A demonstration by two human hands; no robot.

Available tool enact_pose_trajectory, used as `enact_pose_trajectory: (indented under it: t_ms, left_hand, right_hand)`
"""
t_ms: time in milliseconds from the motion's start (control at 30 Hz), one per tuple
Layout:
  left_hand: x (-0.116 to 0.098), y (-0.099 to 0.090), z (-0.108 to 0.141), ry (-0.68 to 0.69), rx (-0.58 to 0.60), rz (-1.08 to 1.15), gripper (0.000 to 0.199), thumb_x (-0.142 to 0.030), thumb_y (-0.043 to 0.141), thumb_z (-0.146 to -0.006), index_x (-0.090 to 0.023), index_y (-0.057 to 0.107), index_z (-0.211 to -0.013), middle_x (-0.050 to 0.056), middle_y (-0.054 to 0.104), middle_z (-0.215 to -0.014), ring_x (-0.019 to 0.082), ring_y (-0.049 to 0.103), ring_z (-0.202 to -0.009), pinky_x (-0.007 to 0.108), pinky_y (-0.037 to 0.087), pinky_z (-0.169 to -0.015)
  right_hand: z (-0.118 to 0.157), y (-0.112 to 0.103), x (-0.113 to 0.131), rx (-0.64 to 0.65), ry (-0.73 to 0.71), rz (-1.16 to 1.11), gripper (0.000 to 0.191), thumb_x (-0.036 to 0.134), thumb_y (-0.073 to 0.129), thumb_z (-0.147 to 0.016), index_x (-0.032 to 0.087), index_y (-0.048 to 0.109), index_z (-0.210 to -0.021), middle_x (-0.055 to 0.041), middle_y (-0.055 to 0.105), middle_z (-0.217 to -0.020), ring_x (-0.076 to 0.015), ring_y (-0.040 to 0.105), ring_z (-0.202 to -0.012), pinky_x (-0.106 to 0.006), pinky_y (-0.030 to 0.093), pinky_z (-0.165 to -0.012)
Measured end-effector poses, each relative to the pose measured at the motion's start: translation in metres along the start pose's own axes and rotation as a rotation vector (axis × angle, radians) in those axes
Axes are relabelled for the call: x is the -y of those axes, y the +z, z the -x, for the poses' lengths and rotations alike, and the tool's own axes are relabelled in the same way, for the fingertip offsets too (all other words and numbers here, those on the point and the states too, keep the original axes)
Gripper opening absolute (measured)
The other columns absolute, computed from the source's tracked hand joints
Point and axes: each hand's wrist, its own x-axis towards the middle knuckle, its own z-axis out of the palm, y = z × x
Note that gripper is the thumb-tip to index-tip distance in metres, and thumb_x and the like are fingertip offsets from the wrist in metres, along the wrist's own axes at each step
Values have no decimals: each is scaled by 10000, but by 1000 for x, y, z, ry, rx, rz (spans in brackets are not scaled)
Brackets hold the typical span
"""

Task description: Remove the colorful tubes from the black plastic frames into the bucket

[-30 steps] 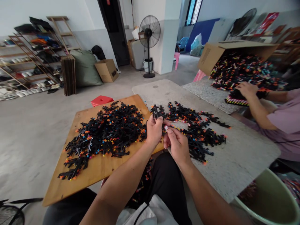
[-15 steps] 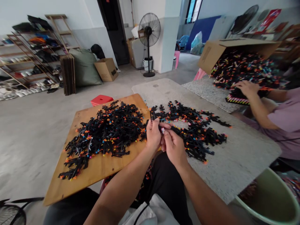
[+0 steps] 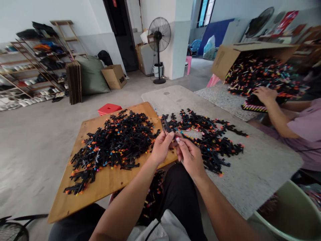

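Note:
My left hand (image 3: 162, 147) is closed around a black plastic toy gun (image 3: 166, 123), whose dark end sticks up past the thumb. Close beside it, my right hand (image 3: 191, 154) pinches a small white-and-pink piece (image 3: 178, 139) between thumb and fingers, right against the toy gun. Whether the two parts are joined cannot be made out. A large heap of black toy guns (image 3: 125, 135) with orange, blue and yellow tips lies on the wooden board to the left. Another spread of toy guns (image 3: 213, 144) lies beyond and to the right of my hands.
The wooden board (image 3: 97, 194) adjoins a grey stone-look table (image 3: 265, 164). A co-worker's hand (image 3: 265, 95) rests near a tipped cardboard box (image 3: 225, 62) spilling many pieces. A green tub (image 3: 296, 211) stands low at right, a red stool (image 3: 109, 108) behind the board.
Both hands have shifted slightly down and apart, still holding the toy gun and the small piece. The toy gun tilts a little more. The view has moved slightly.

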Motion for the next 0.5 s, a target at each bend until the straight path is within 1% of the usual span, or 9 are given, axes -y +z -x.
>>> enact_pose_trajectory:
  t_ms: [67,133,167,267,333,400,500]
  left_hand:
    - [-5,-6,3,41,4,-93,440,-560,769,-846,-175,563,-901,-15,664,-823,103,639,-679,244,591,-646]
    - [-11,-10,6,77,2,-206,457,-580,769,-839,-174,560,-863,-29,630,-774,103,629,-670,248,593,-654]
    - [-15,-12,8,83,21,-264,465,-601,747,-851,-174,564,-852,-27,627,-755,106,627,-655,248,587,-641]
    - [-26,-16,14,95,145,-425,513,-661,626,-921,-163,601,-804,3,646,-700,124,633,-625,255,564,-628]
    - [-31,-17,17,150,193,-521,554,-675,581,-944,-155,628,-759,24,664,-683,129,636,-636,254,550,-652]
    - [-33,-17,20,217,196,-585,575,-676,564,-954,-153,647,-732,31,669,-671,124,622,-631,242,530,-646]
    - [-30,-17,23,266,173,-610,582,-665,546,-970,-159,647,-700,19,642,-628,107,574,-574,225,488,-593]
  right_hand:
    - [0,-2,2,21,-21,17,384,535,557,-1014,210,718,-1140,36,522,-625,-119,475,-501,-250,410,-483]
    - [-1,-4,4,32,-47,36,376,522,547,-1024,210,719,-1143,35,524,-626,-119,473,-502,-251,410,-488]
    - [-1,-5,6,31,-63,47,369,516,544,-1027,211,720,-1137,32,529,-633,-119,473,-504,-252,412,-491]
    - [-1,-11,8,74,-107,76,346,494,539,-1036,215,722,-1128,23,553,-664,-125,491,-527,-258,430,-516]
    - [-1,-16,8,129,-126,79,335,473,526,-1047,218,722,-1141,22,558,-665,-130,501,-542,-263,444,-540]
    - [-1,-22,10,179,-147,101,332,450,502,-1061,220,718,-1166,23,559,-664,-134,510,-553,-266,454,-562]
    - [-1,-29,16,249,-232,243,334,407,464,-1079,217,709,-1203,11,593,-699,-138,539,-585,-264,467,-605]
